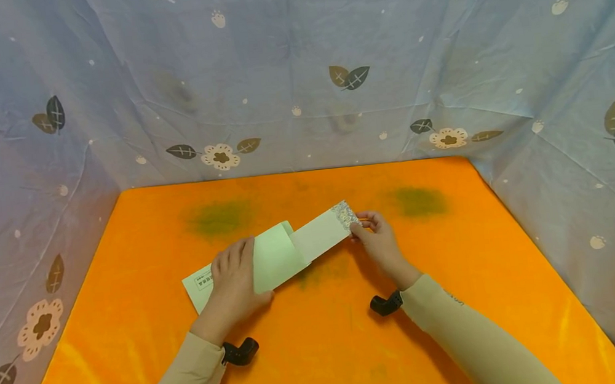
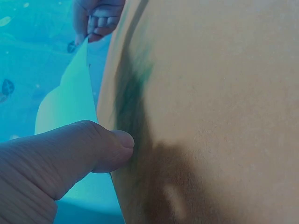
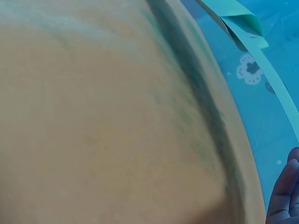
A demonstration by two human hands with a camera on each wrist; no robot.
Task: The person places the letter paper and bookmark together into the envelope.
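A pale green envelope slants across the middle of the head view, small dark print near its left end. My left hand holds it from above, its thumb at the near edge in the left wrist view. Out of the envelope's right end sticks a white card with a silvery floral pattern on its outer end. My right hand pinches that patterned end between thumb and fingers. The card's inner end is hidden inside the envelope. In the right wrist view the card runs into the envelope's mouth.
An orange cloth-covered table with dark greenish patches lies under both hands. Grey-blue curtains with leaf and flower prints surround its back and sides. Each wrist wears a black camera mount, such as the left one.
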